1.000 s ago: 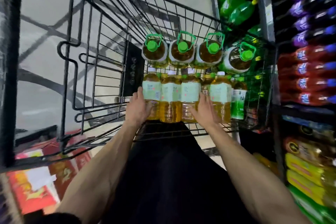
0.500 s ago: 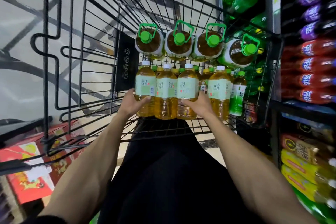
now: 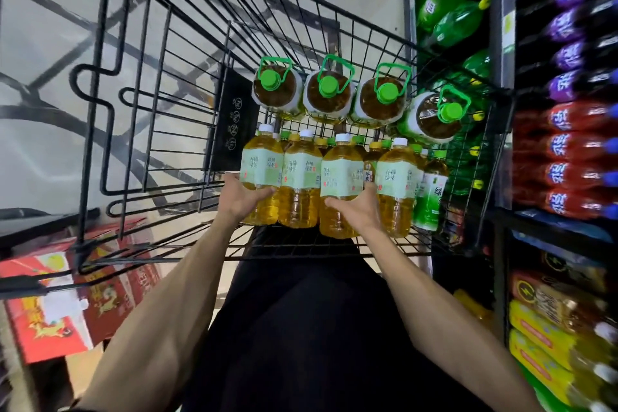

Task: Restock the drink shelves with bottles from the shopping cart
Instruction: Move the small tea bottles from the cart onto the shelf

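Observation:
A black wire shopping cart (image 3: 157,130) fills the middle of the head view. At its near right end stands a row of yellow tea bottles with pale green labels and white caps. My left hand (image 3: 240,199) grips the leftmost tea bottle (image 3: 261,177) low on its body. My right hand (image 3: 356,211) grips the third tea bottle (image 3: 341,177) in the same row. A second bottle (image 3: 299,184) stands between them and a fourth (image 3: 396,187) to the right. Smaller green and yellow capped bottles stand behind the row.
Several big jugs with green caps and handles (image 3: 329,90) stand behind the tea bottles. Drink shelves (image 3: 565,150) on the right hold green, purple, red and yellow bottles. Red cartons (image 3: 57,304) lie on the floor to the left. The cart's left part holds nothing.
Both hands slid from the bottoms of the tea bottles to a firmer hold round their bodies. The view shifted, so cart and bottles sit slightly higher and nearer.

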